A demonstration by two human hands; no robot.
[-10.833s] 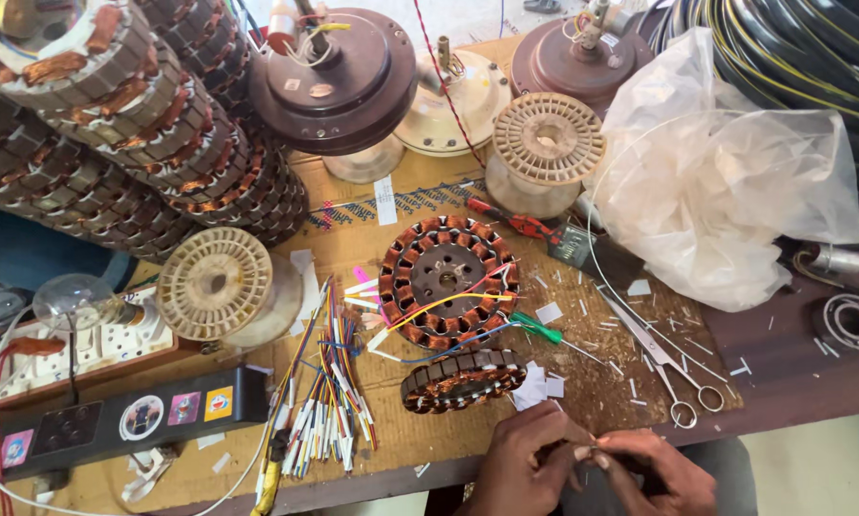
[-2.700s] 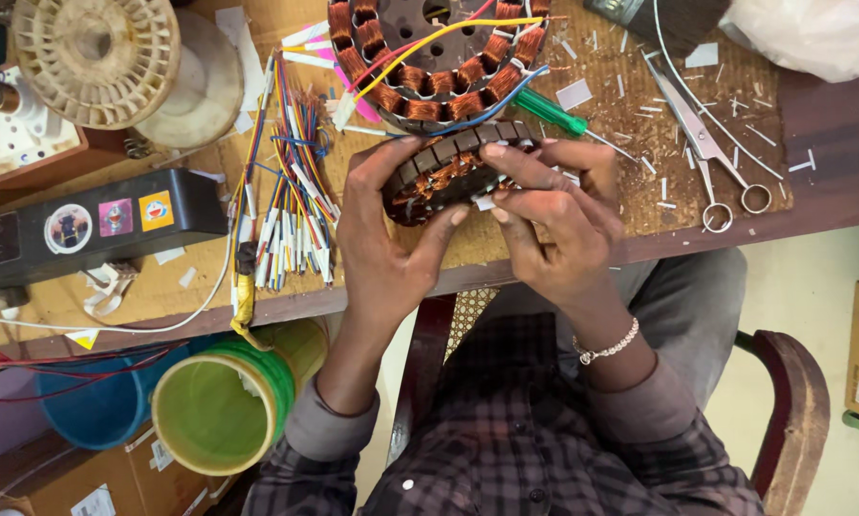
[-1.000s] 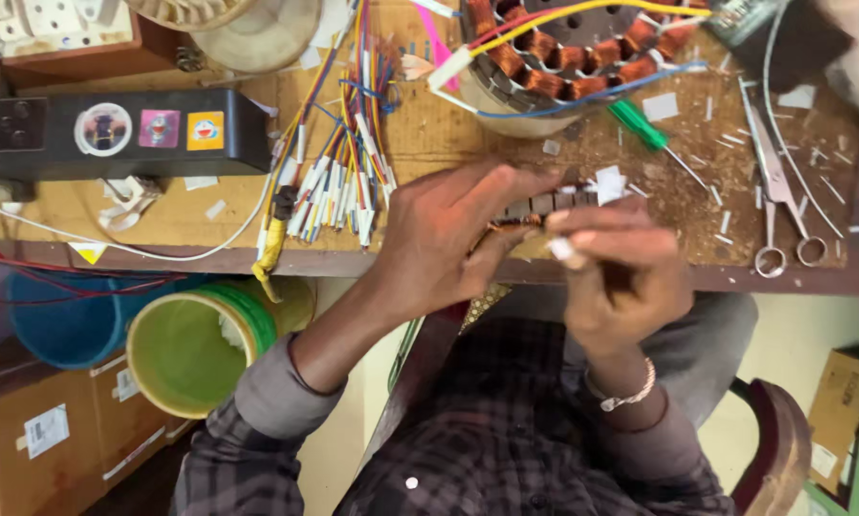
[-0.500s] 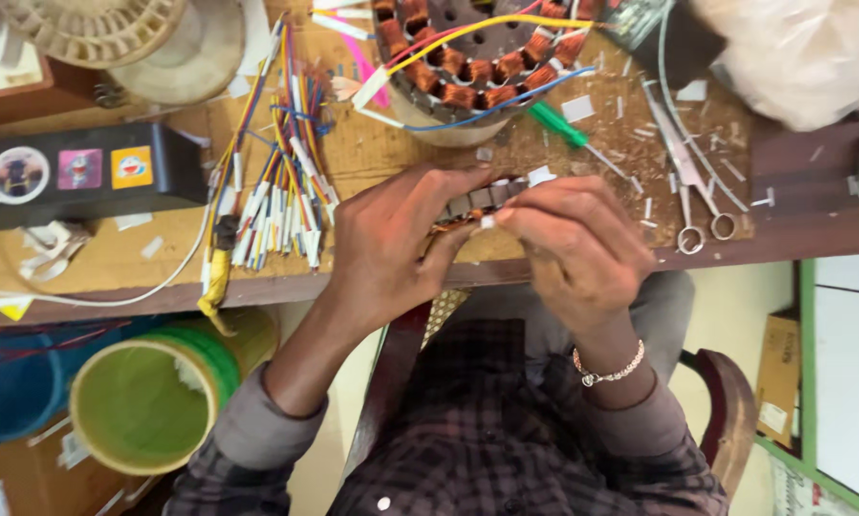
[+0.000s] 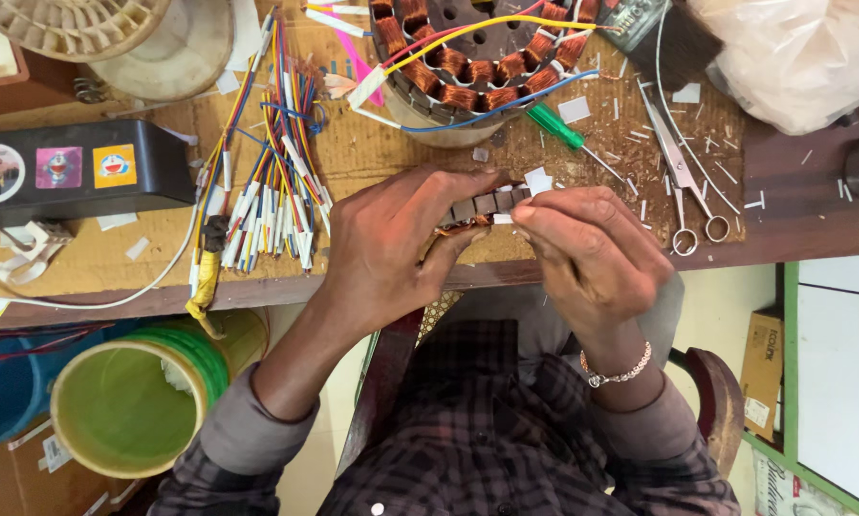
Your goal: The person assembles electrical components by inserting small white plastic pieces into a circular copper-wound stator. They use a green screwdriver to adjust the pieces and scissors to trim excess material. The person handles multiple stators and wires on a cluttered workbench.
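Note:
My left hand grips a small ring-shaped stator with copper windings at the front edge of the workbench. My right hand pinches a small white paper slip against the stator's rim. The hands hide most of the stator. Just beyond it lies a larger wound stator with yellow, red and blue leads.
A bundle of coloured wires lies left of my hands, a black power strip further left. Scissors and a green screwdriver lie to the right, near a white plastic bag. A green-lined bucket stands below the bench.
The view has drifted a little; my hands stay on the small stator, and the right fingers have moved to its right rim with the paper slip.

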